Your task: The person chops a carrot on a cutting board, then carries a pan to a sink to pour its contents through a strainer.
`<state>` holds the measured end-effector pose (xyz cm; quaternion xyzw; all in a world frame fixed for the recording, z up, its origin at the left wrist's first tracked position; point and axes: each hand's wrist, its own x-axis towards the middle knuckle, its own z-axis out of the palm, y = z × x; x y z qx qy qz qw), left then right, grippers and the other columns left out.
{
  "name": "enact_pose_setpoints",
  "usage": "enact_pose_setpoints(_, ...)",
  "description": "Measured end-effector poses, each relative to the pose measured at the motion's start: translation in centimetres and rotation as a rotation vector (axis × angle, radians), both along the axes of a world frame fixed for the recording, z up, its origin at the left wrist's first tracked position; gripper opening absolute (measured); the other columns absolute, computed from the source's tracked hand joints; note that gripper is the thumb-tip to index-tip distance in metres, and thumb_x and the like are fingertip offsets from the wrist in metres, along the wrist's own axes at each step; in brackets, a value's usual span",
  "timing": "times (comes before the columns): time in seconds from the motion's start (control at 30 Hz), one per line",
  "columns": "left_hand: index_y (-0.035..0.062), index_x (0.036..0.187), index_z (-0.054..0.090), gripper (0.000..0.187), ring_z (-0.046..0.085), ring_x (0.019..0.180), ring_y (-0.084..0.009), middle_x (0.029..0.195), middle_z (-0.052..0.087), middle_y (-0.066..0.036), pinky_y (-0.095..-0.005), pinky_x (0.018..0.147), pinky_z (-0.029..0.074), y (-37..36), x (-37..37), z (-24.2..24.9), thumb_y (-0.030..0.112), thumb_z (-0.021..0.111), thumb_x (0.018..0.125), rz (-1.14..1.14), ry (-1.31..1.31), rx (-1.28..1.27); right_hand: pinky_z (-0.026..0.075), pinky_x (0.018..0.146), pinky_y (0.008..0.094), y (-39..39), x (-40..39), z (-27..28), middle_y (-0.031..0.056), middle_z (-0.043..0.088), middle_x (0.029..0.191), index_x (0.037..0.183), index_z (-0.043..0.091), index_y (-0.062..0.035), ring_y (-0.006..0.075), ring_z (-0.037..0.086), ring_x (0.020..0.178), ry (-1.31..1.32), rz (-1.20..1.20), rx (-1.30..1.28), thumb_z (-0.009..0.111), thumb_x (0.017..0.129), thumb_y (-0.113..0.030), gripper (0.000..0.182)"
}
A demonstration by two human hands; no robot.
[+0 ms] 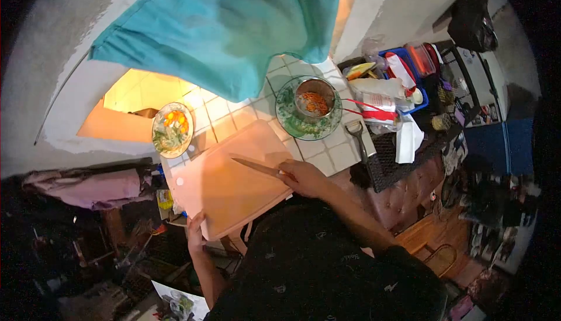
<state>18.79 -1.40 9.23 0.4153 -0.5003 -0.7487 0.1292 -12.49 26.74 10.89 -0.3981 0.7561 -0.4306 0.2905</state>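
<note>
My right hand (305, 178) grips a knife (257, 167) whose blade lies flat across a pink cutting board (228, 189). My left hand (196, 232) holds the near left corner of that board. The board rests on a white tiled counter (327, 151) and nothing lies on it but the blade. Beyond the board at the left sits a plate of chopped vegetables (172, 129), orange and green. At the far right of the board a metal bowl (314, 100) of red-orange pieces stands on a green patterned plate (292, 123).
A teal cloth (228, 28) hangs over the back of the counter. A peeler (357, 137) lies right of the plate. A blue basket (403, 81) with packets and a white cloth (408, 138) crowd the right side. Clutter and a pink cloth (93, 189) fill the left.
</note>
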Motion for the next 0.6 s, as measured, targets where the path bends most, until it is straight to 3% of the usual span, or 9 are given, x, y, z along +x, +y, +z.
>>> enact_pose_setpoints(0.07,-0.0123,0.131,0.062,0.056,0.067,0.114,-0.0241,0.125,0.069,-0.017,-0.0371,0.095,0.053,-0.1,-0.8,-0.2,0.028,0.07,0.093,-0.082,-0.09,0.028,0.052,0.09,0.0483,-1.1,0.1,-2.4,0.0198,0.067,0.111,0.12,0.064,-0.0014,0.0404,0.065,0.103,-0.091,0.076,0.116,0.058,0.099,-0.021,0.029)
enact_pose_setpoints(0.17,-0.0125,0.13,0.063,0.05,0.065,0.115,-0.0221,0.128,0.069,-0.015,-0.0359,0.103,0.048,-1.4,-1.8,-3.1,0.024,0.066,0.096,-0.17,-0.073,-0.087,0.052,0.09,0.047,-2.2,0.4,-6.0,0.0212,0.067,0.112,0.12,0.064,-0.0002,0.0383,0.066,0.103,-0.004,0.128,0.006,0.058,0.1,-0.022,0.03)
enact_pose_setpoints(0.27,-0.0091,0.133,0.058,0.044,0.062,0.118,-0.0193,0.127,0.068,-0.014,-0.0329,0.102,0.048,-2.5,-3.6,-3.5,0.013,0.068,0.096,-0.242,-0.137,-0.254,0.053,0.088,0.0456,-3.7,1.0,-6.7,0.0213,0.069,0.103,0.119,0.064,0.0019,0.0343,0.068,0.096,-0.073,0.142,0.02,0.058,0.099,-0.02,0.03)
enact_pose_setpoints(0.3,-0.006,0.131,0.056,0.044,0.065,0.113,-0.02,0.124,0.069,-0.014,-0.0325,0.097,0.05,-2.9,-3.7,-6.2,0.012,0.071,0.094,-0.154,-0.062,-0.282,0.053,0.088,0.0456,-4.5,1.3,-6.8,0.0213,0.069,0.103,0.119,0.064,0.0019,0.0343,0.068,0.096,-0.068,0.18,0.013,0.058,0.099,-0.02,0.03)
enact_pose_setpoints(0.37,-0.0049,0.128,0.058,0.043,0.065,0.109,-0.0229,0.119,0.068,-0.015,-0.0348,0.095,0.051,-3.4,-3.6,-8.4,0.013,0.072,0.092,-0.102,-0.169,-0.391,0.056,0.074,0.0415,-5.4,1.4,-6.8,0.0182,0.069,0.088,0.119,0.063,0.0039,0.0268,0.07,0.077,-0.212,0.124,0.062,0.059,0.099,-0.019,0.03)
enact_pose_setpoints(0.4,-0.0037,0.125,0.06,0.041,0.065,0.105,-0.0257,0.115,0.067,-0.016,-0.0371,0.093,0.052,-3.4,-3.6,-9.0,0.015,0.073,0.09,-0.084,-0.281,-0.494,0.056,0.074,0.0415,-5.7,1.4,-6.9,0.0182,0.069,0.088,0.119,0.063,0.0039,0.0268,0.07,0.077,-0.204,0.152,0.068,0.059,0.099,-0.019,0.03)
enact_pose_setpoints(0.43,-0.0037,0.125,0.06,0.041,0.065,0.105,-0.0257,0.115,0.067,-0.016,-0.0371,0.093,0.052,-3.1,-4.0,-8.2,0.015,0.073,0.09,-0.059,-0.286,-0.488,0.055,0.066,0.0383,-6.1,1.5,-7.3,0.0154,0.067,0.083,0.118,0.063,0.0045,0.0228,0.067,0.068,-0.288,0.076,0.096,0.06,0.099,-0.018,0.03)
enact_pose_setpoints(0.5,-0.0023,0.118,0.062,0.038,0.062,0.097,-0.0327,0.104,0.061,-0.019,-0.0421,0.088,0.052,-3.6,-4.9,-6.6,0.016,0.074,0.087,-0.116,-0.473,-0.955,0.05,0.049,0.0306,-6.6,1.8,-9.4,0.0098,0.064,0.077,0.119,0.062,0.0038,0.014,0.06,0.052,-0.465,-0.043,0.049,0.061,0.102,-0.02,0.029)
enact_pose_setpoints(0.6,-0.001,0.115,0.064,0.034,0.059,0.096,-0.037,0.103,0.057,-0.02,-0.0452,0.086,0.051,-5.9,-6.0,-5.9,0.015,0.072,0.086,0.079,-0.445,-0.965,0.046,0.045,0.0273,-7.6,1.6,-10.8,0.0065,0.063,0.077,0.11,0.061,-0.0015,0.01,0.056,0.05,-0.648,-0.168,-0.019,0.058,0.105,-0.018,0.018)
